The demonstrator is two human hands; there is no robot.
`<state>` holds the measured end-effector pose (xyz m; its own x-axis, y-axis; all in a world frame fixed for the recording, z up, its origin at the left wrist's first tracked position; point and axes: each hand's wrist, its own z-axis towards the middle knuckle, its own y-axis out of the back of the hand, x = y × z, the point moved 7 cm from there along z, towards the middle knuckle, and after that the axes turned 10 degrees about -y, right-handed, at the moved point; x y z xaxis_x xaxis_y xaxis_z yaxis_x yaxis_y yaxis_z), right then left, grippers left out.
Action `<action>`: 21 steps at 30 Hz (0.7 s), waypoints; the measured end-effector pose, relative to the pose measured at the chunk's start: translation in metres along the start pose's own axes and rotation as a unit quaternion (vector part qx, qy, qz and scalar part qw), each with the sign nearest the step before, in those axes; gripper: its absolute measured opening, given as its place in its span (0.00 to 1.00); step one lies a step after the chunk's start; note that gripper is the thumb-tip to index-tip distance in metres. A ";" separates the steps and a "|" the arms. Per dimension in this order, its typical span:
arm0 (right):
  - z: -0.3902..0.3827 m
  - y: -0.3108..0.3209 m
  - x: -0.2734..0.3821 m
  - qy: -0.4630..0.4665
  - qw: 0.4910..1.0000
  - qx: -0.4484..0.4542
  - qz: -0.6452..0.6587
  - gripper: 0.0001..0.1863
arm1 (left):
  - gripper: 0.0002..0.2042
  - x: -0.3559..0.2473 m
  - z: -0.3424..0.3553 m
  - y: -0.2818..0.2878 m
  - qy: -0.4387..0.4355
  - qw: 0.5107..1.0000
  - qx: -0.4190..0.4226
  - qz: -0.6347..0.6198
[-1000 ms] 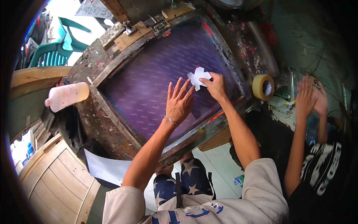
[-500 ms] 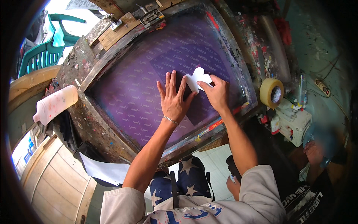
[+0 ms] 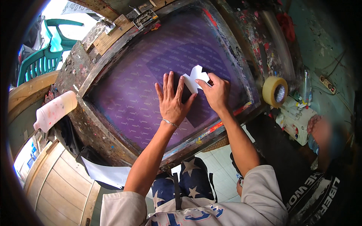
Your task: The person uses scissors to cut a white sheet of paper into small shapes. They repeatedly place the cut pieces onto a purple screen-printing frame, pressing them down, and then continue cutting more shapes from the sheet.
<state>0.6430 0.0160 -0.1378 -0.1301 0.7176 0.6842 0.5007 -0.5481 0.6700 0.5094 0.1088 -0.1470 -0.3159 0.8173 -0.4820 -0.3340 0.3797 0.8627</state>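
Observation:
A framed printing screen (image 3: 130, 88) with purple mesh and a small repeated light pattern lies before me. My left hand (image 3: 172, 105) rests flat on the mesh, fingers spread and holding nothing. Close by its fingertips, my right hand (image 3: 217, 93) pinches a small folded piece of white paper (image 3: 191, 80) between thumb and fingers. The paper touches or hovers just over the mesh; I cannot tell which. A darker rectangle shows on the mesh beneath both hands.
A roll of clear tape (image 3: 275, 92) stands to the right of the frame. A stained plastic bottle (image 3: 56, 110) lies left. A metal hinge clamp (image 3: 145, 19) sits at the far edge. White paper (image 3: 105, 172) hangs below left. Another person (image 3: 320, 188) is at the lower right.
My right hand has shifted slightly left, and the white paper's folds have changed shape. My left hand keeps its place on the mesh. The person at the right has moved.

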 end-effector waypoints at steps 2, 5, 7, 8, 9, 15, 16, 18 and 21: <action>0.001 0.000 -0.001 0.007 1.000 -0.008 0.016 0.16 | 0.37 0.000 0.000 0.000 0.002 1.000 -0.002 0.001; 0.002 0.000 -0.005 -0.021 0.999 -0.015 0.025 0.16 | 0.37 -0.001 0.001 0.000 0.003 1.000 -0.001 0.001; 0.002 -0.001 -0.009 -0.051 0.999 0.000 0.019 0.16 | 0.37 -0.001 0.001 0.000 0.004 1.000 0.001 0.002; 0.002 -0.001 -0.011 -0.065 0.998 0.008 0.015 0.17 | 0.37 -0.001 0.001 -0.001 0.005 1.000 0.001 0.002; 0.001 0.004 -0.006 -0.029 0.999 -0.030 -0.018 0.17 | 0.37 0.000 0.000 -0.001 0.006 1.000 0.000 0.002; -0.025 0.007 0.015 0.178 0.969 -0.117 -0.128 0.17 | 0.36 0.000 -0.001 -0.001 0.004 1.000 -0.007 0.005; -0.031 0.003 0.020 0.220 0.956 -0.109 -0.160 0.17 | 0.36 0.000 -0.001 -0.001 0.002 1.000 -0.007 0.007; -0.038 -0.007 0.017 0.258 0.944 -0.077 -0.189 0.20 | 0.36 -0.001 -0.001 -0.001 -0.005 1.000 -0.010 0.011; -0.036 -0.014 0.010 0.256 0.937 -0.065 -0.227 0.20 | 0.35 -0.002 0.000 -0.001 -0.004 1.000 -0.011 0.003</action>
<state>0.6034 0.0154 -0.1297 -0.7157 0.6071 0.3453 0.1893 -0.3073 0.9326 0.5099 0.1069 -0.1471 -0.3113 0.8230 -0.4751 -0.3514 0.3648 0.8622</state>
